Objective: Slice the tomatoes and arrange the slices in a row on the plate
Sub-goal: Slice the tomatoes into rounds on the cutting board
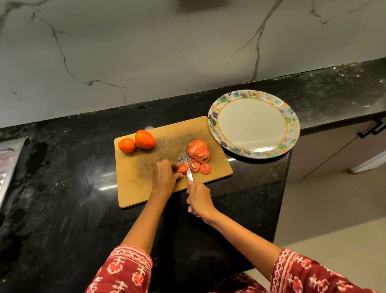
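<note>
On the wooden cutting board [144, 187], your left hand [165, 176] pinched the last stub of tomato [182, 168] while your right hand [199, 201] closed around the knife [188, 164], cut slices [198, 156] lying just beside the blade and two whole tomatoes [137, 141] at the far corner. Soft, wet and likely slippery, the stub called for a fingertip hold well back from the edge. The floral plate [253, 124] sat bare on the dark surface [51, 180]; the knife handle stayed hidden in your grip.
</note>
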